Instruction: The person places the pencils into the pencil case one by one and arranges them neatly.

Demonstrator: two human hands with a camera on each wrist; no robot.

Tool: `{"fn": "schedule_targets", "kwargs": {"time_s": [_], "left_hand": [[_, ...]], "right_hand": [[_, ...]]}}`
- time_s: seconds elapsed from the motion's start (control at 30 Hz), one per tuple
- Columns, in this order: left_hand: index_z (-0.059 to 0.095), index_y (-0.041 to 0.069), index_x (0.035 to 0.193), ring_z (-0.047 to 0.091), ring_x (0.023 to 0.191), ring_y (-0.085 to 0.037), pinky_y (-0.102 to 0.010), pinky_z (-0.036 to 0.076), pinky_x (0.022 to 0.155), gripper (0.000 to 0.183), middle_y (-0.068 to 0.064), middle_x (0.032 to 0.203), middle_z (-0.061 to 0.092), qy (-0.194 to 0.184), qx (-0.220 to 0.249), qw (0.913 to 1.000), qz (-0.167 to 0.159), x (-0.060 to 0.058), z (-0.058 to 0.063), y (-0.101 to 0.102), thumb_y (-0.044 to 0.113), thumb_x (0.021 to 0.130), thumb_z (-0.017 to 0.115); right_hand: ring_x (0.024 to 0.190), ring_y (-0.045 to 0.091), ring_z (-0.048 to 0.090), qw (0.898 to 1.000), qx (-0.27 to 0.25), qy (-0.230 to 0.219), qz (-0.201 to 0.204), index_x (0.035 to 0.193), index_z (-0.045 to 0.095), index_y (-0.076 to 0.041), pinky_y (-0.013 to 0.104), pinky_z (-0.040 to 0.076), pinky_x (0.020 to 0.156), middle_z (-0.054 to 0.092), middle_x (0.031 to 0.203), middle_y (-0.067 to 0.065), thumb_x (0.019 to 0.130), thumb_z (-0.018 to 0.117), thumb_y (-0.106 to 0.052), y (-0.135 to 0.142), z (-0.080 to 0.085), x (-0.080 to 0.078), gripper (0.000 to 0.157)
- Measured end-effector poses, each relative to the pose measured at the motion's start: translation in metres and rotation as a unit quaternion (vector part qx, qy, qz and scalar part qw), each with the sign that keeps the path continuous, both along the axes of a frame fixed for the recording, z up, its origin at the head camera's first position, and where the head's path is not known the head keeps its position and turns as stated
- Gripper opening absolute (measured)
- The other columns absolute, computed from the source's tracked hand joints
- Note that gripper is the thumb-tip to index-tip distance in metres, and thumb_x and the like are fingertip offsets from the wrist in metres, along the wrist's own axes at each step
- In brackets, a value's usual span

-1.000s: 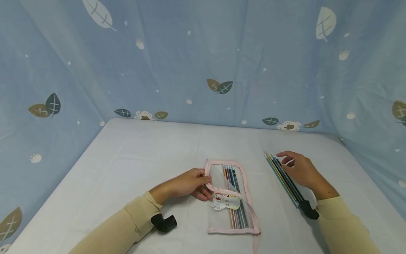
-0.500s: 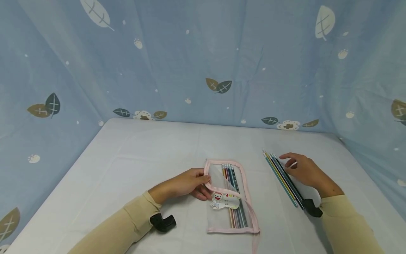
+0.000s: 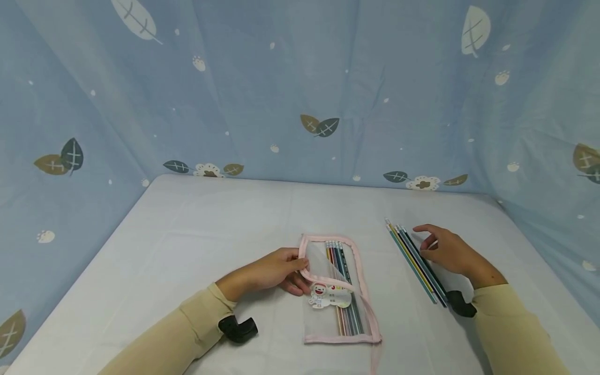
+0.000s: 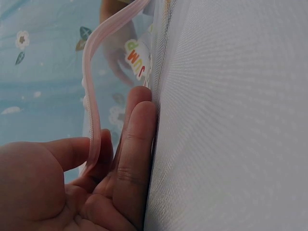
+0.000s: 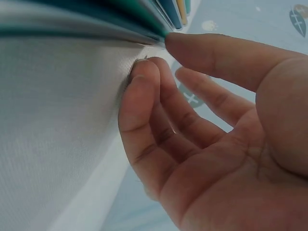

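In the head view, my left hand (image 3: 281, 273) pinches the pink-trimmed edge of a clear mesh pencil pouch (image 3: 311, 317) between thumb and fingers. The left wrist view has that pink edge (image 4: 91, 82) bowed away from the mesh, with other fingers behind it. Several pencils (image 3: 344, 307) lie inside the pouch, partly behind a white cartoon label (image 3: 330, 296). To the right lies a loose bundle of pencils (image 3: 417, 263), teal, yellow and dark. My right hand (image 3: 445, 250) is beside it, fingers loosely bent, thumb tip (image 5: 175, 43) right at the outermost pencil in the right wrist view.
A white cloth (image 3: 225, 213) covers the table. Blue leaf-printed curtains (image 3: 262, 94) stand behind it and along both sides. A pink strap (image 3: 375, 357) trails from the pouch's lower right corner toward the front. Black camera mounts (image 3: 238, 329) sit at both wrists.
My right hand has shifted slightly right, away from the loose pencils' upper ends. The left hand keeps its pinch on the pouch, and the head view has drifted a little.
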State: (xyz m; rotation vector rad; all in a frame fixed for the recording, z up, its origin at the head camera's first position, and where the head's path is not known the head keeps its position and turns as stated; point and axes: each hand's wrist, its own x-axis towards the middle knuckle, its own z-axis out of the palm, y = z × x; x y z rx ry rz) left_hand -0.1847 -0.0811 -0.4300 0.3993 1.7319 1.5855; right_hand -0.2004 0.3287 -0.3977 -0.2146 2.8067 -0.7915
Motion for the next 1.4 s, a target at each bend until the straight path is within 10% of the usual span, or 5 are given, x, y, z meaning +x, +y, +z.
{"fn": "schedule_targets", "kwargs": {"time_s": [1.4], "left_hand": [[0.052, -0.002, 0.126, 0.074, 0.087, -0.021, -0.031, 0.064, 0.075, 0.032, -0.018, 0.107, 0.073, 0.002, -0.002, 1.0000, 0.000, -0.001, -0.001, -0.001, 0.023, 0.109, 0.043]], "right_hand": [[0.080, 0.023, 0.054, 0.999, 0.002, 0.013, -0.040, 0.151, 0.032, -0.001, 0.030, 0.045, 0.060, 0.060, 0.097, 0.014, 0.090, 0.065, -0.010, -0.013, 0.012, 0.003, 0.071]]}}
